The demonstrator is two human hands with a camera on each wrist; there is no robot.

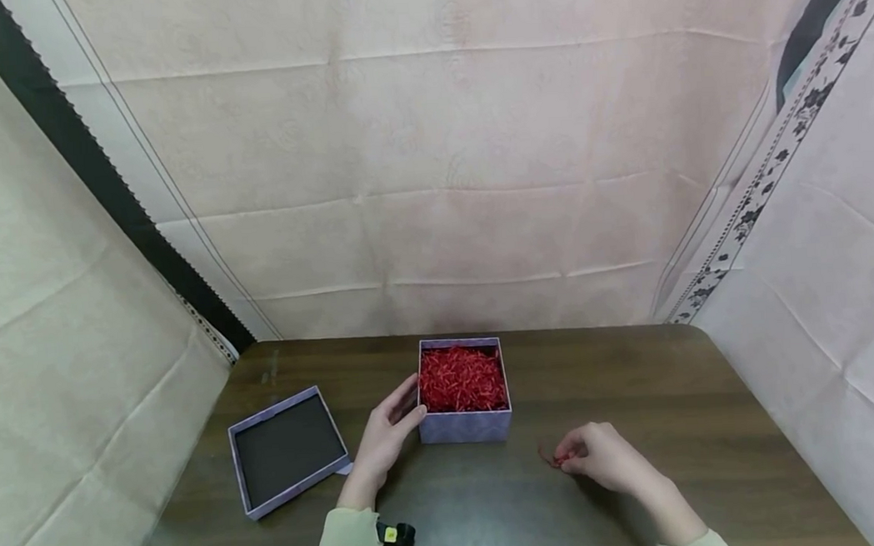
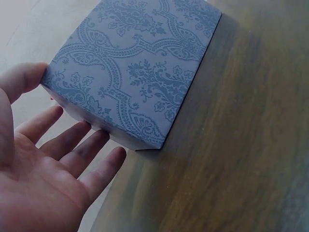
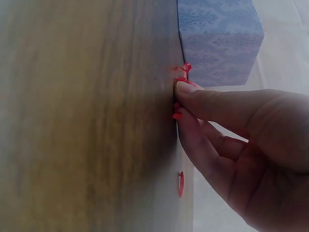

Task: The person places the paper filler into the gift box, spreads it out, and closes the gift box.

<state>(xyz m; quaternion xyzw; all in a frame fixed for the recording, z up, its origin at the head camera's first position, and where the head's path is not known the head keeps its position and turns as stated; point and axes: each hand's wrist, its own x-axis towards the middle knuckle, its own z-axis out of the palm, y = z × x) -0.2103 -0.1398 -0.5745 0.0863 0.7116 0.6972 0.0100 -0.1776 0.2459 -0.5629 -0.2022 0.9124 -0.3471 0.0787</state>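
Observation:
A lavender-blue patterned box (image 1: 465,427) stands uncovered on the table, filled with red shredded paper (image 1: 462,378). My left hand (image 1: 383,439) rests against the box's left side. In the left wrist view the thumb of that hand (image 2: 46,159) touches a box corner, and its fairly straight fingers reach along one side. To the right of the box, my right hand (image 1: 602,457) pinches a few red paper shreds (image 3: 182,72) between thumb and forefinger, close to the tabletop. The right wrist view has another red shred (image 3: 181,184) apart from the fingers.
The box's lid (image 1: 290,445) lies at the left with its dark inside facing up. A small ribbon tab (image 1: 345,469) sticks out at its right corner. The brown wooden table (image 1: 638,369) is bordered by pale cloth hangings (image 1: 429,140) at the back and sides.

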